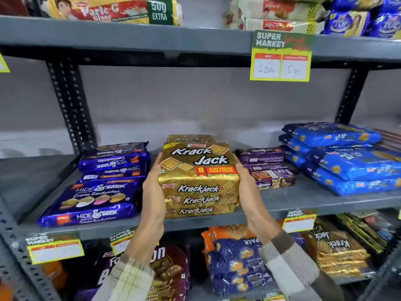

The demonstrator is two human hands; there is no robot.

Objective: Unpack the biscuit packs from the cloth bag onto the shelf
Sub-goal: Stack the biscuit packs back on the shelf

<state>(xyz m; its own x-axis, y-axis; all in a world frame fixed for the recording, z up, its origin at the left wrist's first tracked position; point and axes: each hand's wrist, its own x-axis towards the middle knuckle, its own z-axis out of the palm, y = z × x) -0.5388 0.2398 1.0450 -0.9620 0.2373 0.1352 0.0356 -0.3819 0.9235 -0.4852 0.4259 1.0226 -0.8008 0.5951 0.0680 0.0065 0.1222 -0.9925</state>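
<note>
Head view: fingers of left hand (152,190), right hand (247,183) clamped on Krackjack stack (198,181) sides.

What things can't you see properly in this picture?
Cloth bag: nowhere in the head view.
Fingers of the left hand and right hand: hidden behind the gold biscuit packs they hold.
Back gold pack: mostly covered by that stack.
Lower price tag: too blurred to read.
</note>
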